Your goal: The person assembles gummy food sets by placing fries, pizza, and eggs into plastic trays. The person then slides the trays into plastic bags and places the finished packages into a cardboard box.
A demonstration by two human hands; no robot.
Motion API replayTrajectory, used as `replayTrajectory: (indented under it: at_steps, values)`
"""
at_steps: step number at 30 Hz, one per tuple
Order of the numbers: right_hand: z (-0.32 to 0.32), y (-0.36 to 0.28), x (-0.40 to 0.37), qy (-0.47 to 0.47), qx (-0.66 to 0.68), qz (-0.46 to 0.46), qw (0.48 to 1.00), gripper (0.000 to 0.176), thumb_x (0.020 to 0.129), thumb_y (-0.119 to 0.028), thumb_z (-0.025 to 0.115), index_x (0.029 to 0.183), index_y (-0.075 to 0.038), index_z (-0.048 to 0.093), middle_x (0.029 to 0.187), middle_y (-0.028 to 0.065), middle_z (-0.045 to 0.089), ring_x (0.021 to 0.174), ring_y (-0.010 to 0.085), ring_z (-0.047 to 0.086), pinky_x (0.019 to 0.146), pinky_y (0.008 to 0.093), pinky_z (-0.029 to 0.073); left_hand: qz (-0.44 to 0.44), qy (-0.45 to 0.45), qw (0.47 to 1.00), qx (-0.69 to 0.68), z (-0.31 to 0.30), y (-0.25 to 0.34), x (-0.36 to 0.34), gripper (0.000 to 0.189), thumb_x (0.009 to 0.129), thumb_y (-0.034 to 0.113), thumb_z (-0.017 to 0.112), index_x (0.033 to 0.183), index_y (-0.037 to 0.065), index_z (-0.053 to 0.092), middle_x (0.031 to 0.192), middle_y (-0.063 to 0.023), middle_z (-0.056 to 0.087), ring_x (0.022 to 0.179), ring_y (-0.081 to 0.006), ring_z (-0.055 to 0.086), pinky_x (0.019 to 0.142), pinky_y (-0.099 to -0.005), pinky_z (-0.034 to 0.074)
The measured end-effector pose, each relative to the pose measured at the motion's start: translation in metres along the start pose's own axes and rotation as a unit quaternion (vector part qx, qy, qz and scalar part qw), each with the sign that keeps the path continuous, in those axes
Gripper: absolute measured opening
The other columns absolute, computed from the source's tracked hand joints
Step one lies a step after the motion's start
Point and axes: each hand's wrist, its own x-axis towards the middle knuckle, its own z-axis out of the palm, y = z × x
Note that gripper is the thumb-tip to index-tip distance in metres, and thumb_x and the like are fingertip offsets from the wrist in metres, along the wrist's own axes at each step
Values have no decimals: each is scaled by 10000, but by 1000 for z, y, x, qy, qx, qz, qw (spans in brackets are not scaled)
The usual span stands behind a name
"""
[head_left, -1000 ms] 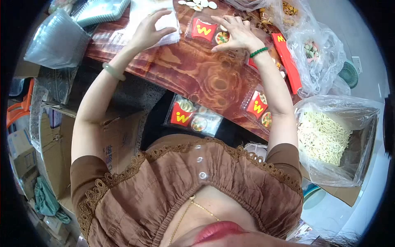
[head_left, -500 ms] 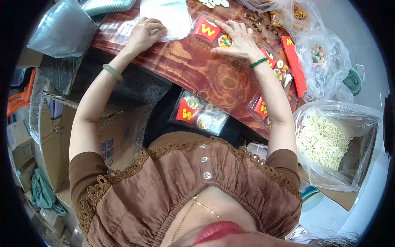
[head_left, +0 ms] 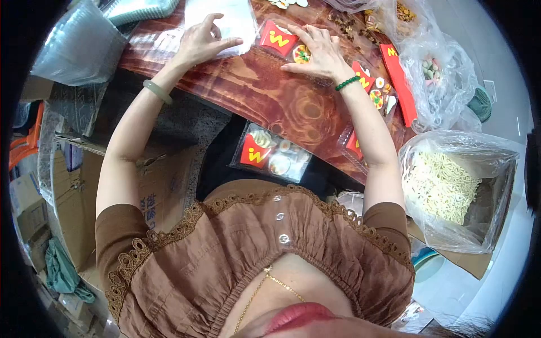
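Note:
My left hand (head_left: 204, 44) is over a stack of clear plastic bags (head_left: 239, 28), its thumb stretched out to the right and its fingers apart. Nothing shows between them. With fingers spread, my right hand (head_left: 322, 55) rests over the right end of a clear plastic pack on the table. In that pack are a red carton piece with a yellow mark (head_left: 277, 38) and a small round pizza piece (head_left: 301, 54). More of the pack's contents are hidden under my palm.
Clear trays (head_left: 81, 45) are stacked at the left. Another filled pack (head_left: 271, 153) lies below the table's front edge. Right of my arm are more packs (head_left: 376, 90), a red strip (head_left: 399, 84), plastic bags (head_left: 445, 73) and a lined box of pale noodle-like pieces (head_left: 442, 186).
My left hand's fingers have spread and its thumb has swung out to the right. My right hand stays over the same pack. The view has shifted slightly.

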Motion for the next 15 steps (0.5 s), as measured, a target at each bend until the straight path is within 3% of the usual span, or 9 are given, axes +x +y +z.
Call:
replayTrajectory:
  at_steps: [3,7,10,13,15]
  values:
    - [-13,-2,2,-42,53,5,998,922,630,-645,710,1427,-308,391,1358,156,445,1292,315,380,1006,515,282,23,-28,999,-20,1,-18,5,331,837,311,668,1030,45,631,857,-147,687,801,-285,679,769,-373,529]
    - [-33,-4,-15,-5,62,-35,997,904,606,-593,738,1404,-301,431,1323,115,475,1256,303,407,974,491,295,-12,3,1000,-8,4,-25,4,295,823,288,697,962,36,637,845,-149,685,789,-285,674,744,-385,522]
    - [-70,-26,-27,-41,78,-91,992,890,591,-553,760,1385,-289,457,1308,126,488,1249,312,415,943,490,322,-7,-7,1000,5,4,-17,1,250,853,243,687,956,21,637,843,-125,678,778,-213,657,706,-355,513]
    - [-78,-48,-26,-28,93,-153,983,869,598,-542,751,1370,-246,483,1290,153,491,1220,321,428,956,473,307,9,-36,999,-12,8,-11,3,228,854,219,674,943,13,637,863,-138,683,782,-219,659,715,-353,512]
    - [-70,-56,-19,-19,90,-162,983,869,597,-542,750,1368,-243,485,1285,161,493,1214,325,431,953,473,312,13,-102,995,-3,9,-9,4,216,836,233,679,929,41,643,862,-136,691,820,-260,670,729,-391,512]
